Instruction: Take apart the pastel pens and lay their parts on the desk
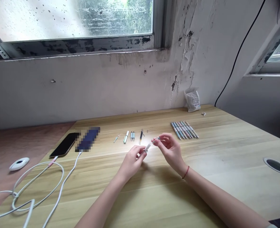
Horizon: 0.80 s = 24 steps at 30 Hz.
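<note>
Fingers (142, 155) of left hand (131, 160) pinching white tube (147, 147), lower end hidden; right hand (172, 151) pinching small, indistinct piece (157, 138).

The left forearm (106, 198) is showing bare and smooth, tapering toward the left grip (132, 161), whose slender fingers (138, 148) are displaying softly rounded joints. The right forearm (216, 193) is likewise showing bare, widening toward the lower right corner and narrowing at the right wrist (181, 167). A thin red bracelet (186, 172), cord-like in shape, is circling this wrist; its finer details are being lost to their small size. The right grip (172, 151) is also appearing bare. A sliver of pale cloth (272, 225), possibly a sleeve edge, is bordering the right forearm.
</note>
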Tool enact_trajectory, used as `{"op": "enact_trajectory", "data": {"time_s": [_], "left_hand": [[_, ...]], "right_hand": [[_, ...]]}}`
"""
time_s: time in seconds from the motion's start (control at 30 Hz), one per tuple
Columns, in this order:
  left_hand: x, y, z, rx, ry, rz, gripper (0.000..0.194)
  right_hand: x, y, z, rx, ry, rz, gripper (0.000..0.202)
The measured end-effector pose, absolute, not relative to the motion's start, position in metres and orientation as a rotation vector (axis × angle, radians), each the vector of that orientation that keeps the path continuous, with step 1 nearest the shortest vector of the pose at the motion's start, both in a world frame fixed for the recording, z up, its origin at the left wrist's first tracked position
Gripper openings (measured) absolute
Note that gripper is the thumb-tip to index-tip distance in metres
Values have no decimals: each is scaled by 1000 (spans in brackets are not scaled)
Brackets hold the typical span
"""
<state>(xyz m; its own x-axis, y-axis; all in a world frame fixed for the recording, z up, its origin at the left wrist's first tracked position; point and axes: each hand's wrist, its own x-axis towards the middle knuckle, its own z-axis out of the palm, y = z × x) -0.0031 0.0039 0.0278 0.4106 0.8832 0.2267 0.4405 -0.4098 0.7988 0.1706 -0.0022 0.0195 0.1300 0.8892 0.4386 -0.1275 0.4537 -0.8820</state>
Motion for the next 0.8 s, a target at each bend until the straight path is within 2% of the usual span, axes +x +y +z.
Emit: {"op": "enact_trajectory", "data": {"time_s": [0.3, 0.53, 0.67, 0.8], "left_hand": [[0, 1, 23, 2003, 1069, 899, 23], [2, 0, 18, 1967, 1050, 919, 25], [-4, 11, 20, 1730, 1064, 1023, 32], [-19, 28, 22, 1294, 1103, 1242, 41]], "right_hand": [[170, -4, 12, -918, -1389, 808, 18], [175, -5, 15, -1008, -1707, 574, 20], [179, 1, 14, -1038, -1743, 545, 25], [180, 11, 11, -1105, -1659, 530, 22]]}}
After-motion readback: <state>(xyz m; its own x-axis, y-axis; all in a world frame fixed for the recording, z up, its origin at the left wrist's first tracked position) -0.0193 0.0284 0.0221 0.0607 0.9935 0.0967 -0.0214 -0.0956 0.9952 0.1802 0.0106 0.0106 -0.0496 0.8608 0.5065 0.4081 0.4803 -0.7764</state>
